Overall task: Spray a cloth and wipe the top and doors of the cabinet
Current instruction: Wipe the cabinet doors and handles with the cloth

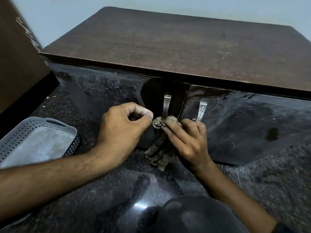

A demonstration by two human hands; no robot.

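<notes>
cabinet [168, 39] top bare, doors [244, 118] glossy; step looks like wiping the left door handle [166, 105]. cloth [159, 148] hangs at the handle base, right hand [186, 140] fingers curled round it, left hand [124, 128] pinching its edge. next likely needs rubbing along the handle, then the door panels.
</notes>
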